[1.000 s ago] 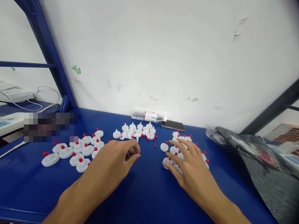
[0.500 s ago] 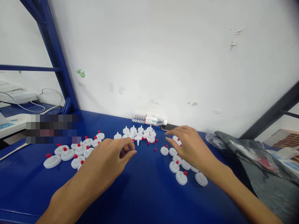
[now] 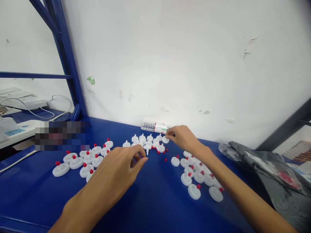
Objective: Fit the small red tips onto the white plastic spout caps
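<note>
My right hand (image 3: 182,137) reaches to the back of the table, its thumb and fingertips pinched at the edge of a white plastic disc (image 3: 165,139). This disc lies at the right end of a pile of white discs with bare nozzles (image 3: 143,139). Small red caps (image 3: 166,160) are scattered just in front of the pile. My left hand (image 3: 123,165) hovers before the pile with curled fingers, thumb close to index finger; whatever is between them is hidden. Red-capped discs stand in a left group (image 3: 76,162) and a right group (image 3: 194,191).
A clear plastic bottle (image 3: 161,127) lies against the white wall, partly behind my right hand. Grey bags (image 3: 257,168) lie on the right. At the left are a white power strip (image 3: 24,129), cables and a blue metal frame (image 3: 70,61).
My right hand has moved from above the right group to the pile's right end, and its spread fingers have closed at a disc. The left hand keeps its curled pose; the view has shifted slightly.
</note>
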The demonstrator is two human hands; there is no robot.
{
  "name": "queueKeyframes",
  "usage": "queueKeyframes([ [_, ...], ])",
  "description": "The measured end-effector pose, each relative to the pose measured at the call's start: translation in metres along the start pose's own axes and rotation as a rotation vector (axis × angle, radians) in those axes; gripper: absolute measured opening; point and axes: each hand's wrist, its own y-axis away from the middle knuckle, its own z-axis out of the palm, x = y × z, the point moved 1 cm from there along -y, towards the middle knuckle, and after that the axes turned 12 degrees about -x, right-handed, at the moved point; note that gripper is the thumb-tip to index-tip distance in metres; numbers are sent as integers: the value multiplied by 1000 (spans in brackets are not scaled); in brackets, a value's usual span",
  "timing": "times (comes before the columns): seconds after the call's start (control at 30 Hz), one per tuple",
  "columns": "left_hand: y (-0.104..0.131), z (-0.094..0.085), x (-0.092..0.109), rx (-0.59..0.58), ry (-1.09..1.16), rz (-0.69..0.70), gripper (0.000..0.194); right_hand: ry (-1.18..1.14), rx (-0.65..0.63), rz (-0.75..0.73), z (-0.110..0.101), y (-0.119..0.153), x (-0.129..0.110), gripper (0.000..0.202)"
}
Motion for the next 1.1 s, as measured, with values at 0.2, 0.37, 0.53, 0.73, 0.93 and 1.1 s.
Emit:
queueKeyframes([
  [0.2,-2,8,13,120,118,49,66,-444,42,-351,-34,47,-41,14],
  [0.37,-6,9,13,113,38,120,31,-501,5,-422,-34,59,-57,17],
  [0.53,-12,18,0,86,-43,86,31,-55,71,-82,-14,29,-17,28],
  [0.73,-12,31,-7,-59,-107,50,32,-86,-112,-54,23,2,25,11],
  [0.93,-9,36,-13,-172,-93,93,29,-204,-213,-78,40,-6,33,7],
  [1.1,-9,38,-14,-197,-105,98,25,-259,-253,-100,36,-3,30,11],
])
